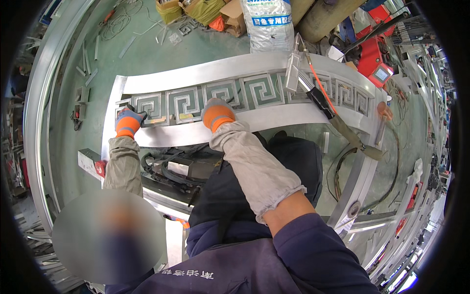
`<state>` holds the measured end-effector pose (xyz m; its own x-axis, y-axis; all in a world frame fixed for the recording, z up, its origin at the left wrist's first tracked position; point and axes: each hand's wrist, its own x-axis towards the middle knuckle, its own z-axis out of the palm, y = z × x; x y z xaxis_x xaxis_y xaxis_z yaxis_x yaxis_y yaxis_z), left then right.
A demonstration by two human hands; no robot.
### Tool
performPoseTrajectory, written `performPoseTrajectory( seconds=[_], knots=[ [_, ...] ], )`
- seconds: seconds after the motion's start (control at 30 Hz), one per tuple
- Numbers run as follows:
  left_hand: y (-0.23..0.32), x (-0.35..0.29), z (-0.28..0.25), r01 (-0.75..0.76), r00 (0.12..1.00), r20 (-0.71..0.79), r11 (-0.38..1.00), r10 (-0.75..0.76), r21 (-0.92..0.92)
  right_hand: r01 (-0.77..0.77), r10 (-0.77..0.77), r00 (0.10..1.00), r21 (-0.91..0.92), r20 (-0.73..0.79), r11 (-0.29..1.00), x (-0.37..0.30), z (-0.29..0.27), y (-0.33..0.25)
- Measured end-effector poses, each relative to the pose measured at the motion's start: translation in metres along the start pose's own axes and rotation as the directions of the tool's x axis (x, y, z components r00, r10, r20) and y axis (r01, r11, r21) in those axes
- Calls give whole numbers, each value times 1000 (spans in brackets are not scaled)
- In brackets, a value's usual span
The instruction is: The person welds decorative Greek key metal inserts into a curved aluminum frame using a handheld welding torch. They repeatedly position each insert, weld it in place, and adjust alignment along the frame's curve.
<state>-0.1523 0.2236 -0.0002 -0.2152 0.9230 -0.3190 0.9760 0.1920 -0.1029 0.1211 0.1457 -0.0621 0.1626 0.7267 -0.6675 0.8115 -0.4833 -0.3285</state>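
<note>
A long, curved metal frame [205, 71] lies across in front of me, with a strip of square-spiral metal fretwork [184, 104] between its two wide rails. My left hand [129, 121], in an orange and grey glove with dark fingertips, is at the strip's left end, its fingers and thumb closed on the fretwork's edge. My right hand [218, 114], gloved alike, is bent over the lower border of the fretwork near the middle. Its fingers curl downward out of sight, so what they grip is hidden. Light grey sleeve covers are on both forearms.
A welding torch [325, 103] with an orange line lies across the frame's right part. Beyond stand a white sack [270, 27] and a red machine [374, 61] with a small screen. Cables and black straps [176, 171] lie below the frame. Metal offcuts [87, 61] are scattered at left.
</note>
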Motion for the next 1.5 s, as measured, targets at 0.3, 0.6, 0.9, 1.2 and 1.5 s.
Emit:
performPoseTrajectory(
  seconds=[0.3,0.6,0.9,1.2,1.5],
  knots=[
    [6,0,-5,7,998,54,999,-9,39,-8,10,999,45,-36,999,-6,-8,-2],
    [18,6,-13,29,989,143,998,-36,49,156,-147,987,-209,59,965,12,3,11],
    [10,2,-16,27,992,127,999,-21,-46,32,-29,999,-116,25,993,-18,-20,-6],
    [10,-2,-15,-5,996,83,994,15,-110,-27,26,1000,-83,-14,996,-23,-28,-9],
    [-26,19,1,-184,976,79,966,201,-184,153,-160,987,-256,-5,954,-34,-36,-8]
  ],
)
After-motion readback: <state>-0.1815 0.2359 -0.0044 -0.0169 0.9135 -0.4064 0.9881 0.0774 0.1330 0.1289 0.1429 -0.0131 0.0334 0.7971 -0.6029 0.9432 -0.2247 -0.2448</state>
